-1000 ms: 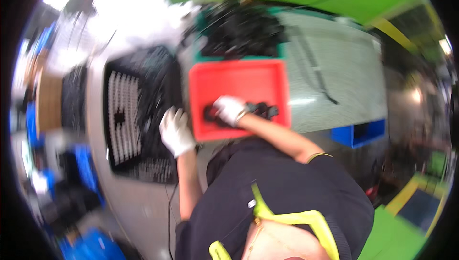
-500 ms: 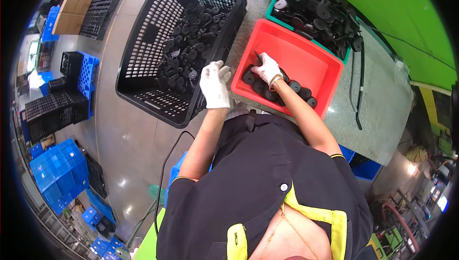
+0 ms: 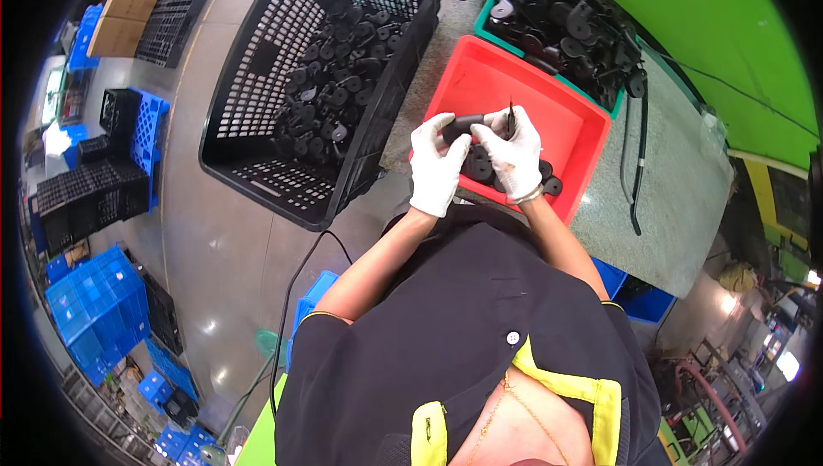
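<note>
My left hand [image 3: 435, 166], in a white glove, is closed on one end of a black rounded plastic part [image 3: 463, 128]. At the part's other end is my gloved right hand [image 3: 516, 153], its fingers closed around a thin dark pointed tool [image 3: 512, 120] that sticks up from them. Both hands are over the near side of a red plastic bin [image 3: 570, 114]. Several similar black parts [image 3: 477, 168] lie in that bin, partly hidden by my hands. The tool's exact kind is too small to make out.
Left of the bin stands a large black slotted crate [image 3: 257, 63] with many black parts [image 3: 339, 80]. A green bin [image 3: 493, 29] heaped with black parts is behind. Bent black strips [image 3: 636, 174] lie on the grey table [image 3: 677, 183]. A black cable [image 3: 296, 294] hangs near my left arm.
My left hand has moved right from the crate's edge and now grips a black part. My right hand has come up from the red bin's contents to meet it, still with the thin tool.
</note>
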A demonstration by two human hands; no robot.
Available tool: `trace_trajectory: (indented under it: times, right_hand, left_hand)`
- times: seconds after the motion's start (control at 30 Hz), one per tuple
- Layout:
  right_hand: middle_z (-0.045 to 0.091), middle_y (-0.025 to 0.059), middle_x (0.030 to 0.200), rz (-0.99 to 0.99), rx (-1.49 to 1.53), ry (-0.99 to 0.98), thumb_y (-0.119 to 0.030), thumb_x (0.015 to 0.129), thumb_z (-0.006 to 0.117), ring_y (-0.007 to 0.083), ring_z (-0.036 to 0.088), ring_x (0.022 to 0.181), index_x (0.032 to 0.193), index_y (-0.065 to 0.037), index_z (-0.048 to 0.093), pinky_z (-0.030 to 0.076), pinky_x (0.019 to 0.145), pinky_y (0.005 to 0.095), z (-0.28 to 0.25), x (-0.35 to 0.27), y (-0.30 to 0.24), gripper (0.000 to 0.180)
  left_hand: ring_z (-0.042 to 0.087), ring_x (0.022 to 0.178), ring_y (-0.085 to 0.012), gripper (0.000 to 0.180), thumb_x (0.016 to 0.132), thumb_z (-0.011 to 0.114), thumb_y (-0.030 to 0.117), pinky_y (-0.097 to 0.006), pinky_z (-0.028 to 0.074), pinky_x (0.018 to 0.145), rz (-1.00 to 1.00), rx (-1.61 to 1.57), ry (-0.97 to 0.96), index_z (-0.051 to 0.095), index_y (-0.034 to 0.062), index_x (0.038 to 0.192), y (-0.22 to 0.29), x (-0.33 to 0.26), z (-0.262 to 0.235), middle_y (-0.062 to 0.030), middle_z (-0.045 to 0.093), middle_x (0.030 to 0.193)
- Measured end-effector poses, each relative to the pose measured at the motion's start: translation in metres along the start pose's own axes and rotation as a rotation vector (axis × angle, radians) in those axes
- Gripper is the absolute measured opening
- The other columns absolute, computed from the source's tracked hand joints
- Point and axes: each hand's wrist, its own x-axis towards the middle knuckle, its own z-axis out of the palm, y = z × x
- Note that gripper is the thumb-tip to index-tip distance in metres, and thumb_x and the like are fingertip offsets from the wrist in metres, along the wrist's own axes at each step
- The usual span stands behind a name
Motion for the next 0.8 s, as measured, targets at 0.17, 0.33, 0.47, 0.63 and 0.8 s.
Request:
trace_trajectory:
  times: [0.17,0.33,0.47,0.63,0.8]
  right_hand:
    - [0.060,0.0020,0.074,0.046,0.031,-0.031,-0.013,0.077,0.074,0.0072,0.055,0.070,0.087,-0.002,0.056,0.047,0.065,0.0241,-0.016,-0.010,-0.029,0.023]
    - [0.064,0.0088,0.083,-0.014,-0.109,-0.001,-0.016,0.086,0.062,0.0181,0.063,0.077,0.103,-0.002,0.055,0.050,0.073,0.0297,-0.045,-0.017,-0.058,0.023]
    - [0.066,0.0131,0.099,-0.114,-0.477,-0.172,-0.019,0.092,0.051,0.0294,0.065,0.089,0.114,-0.008,0.058,0.051,0.076,0.0354,-0.054,-0.031,-0.065,0.025]
    - [0.065,0.0111,0.089,-0.309,-0.572,-0.216,-0.015,0.089,0.055,0.0248,0.065,0.074,0.123,-0.011,0.057,0.051,0.066,0.0335,-0.056,-0.037,-0.070,0.033]
    - [0.061,0.0096,0.079,-0.348,-0.660,-0.246,-0.011,0.087,0.058,0.0247,0.063,0.067,0.122,-0.010,0.057,0.049,0.061,0.0321,-0.059,-0.040,-0.076,0.035]
  left_hand:
    - [0.057,0.098,-0.0185,0.038,0.085,0.062,0.005,-0.030,0.049,0.082,0.128,-0.170,-0.150,0.050,0.0003,0.120,-0.002,0.007,0.004,-0.0107,0.052,0.111]
    - [0.058,0.089,-0.0143,0.037,0.090,0.057,0.008,-0.030,0.049,0.082,-0.258,-0.552,-0.323,0.046,0.0001,0.125,0.020,0.012,-0.003,-0.0090,0.055,0.106]
    - [0.058,0.088,-0.0143,0.039,0.089,0.061,0.009,-0.029,0.048,0.081,-0.244,-0.614,-0.353,0.047,0.0006,0.124,0.029,0.006,-0.001,-0.0075,0.055,0.105]
    - [0.057,0.087,-0.0137,0.041,0.086,0.065,0.008,-0.028,0.048,0.079,-0.194,-0.593,-0.367,0.048,0.0006,0.123,0.033,0.002,0.002,-0.0061,0.055,0.104]
    - [0.057,0.084,-0.0092,0.035,0.081,0.066,-0.001,-0.023,0.049,0.078,-0.235,-0.655,-0.322,0.055,0.0009,0.115,0.038,-0.001,0.003,-0.0042,0.059,0.098]
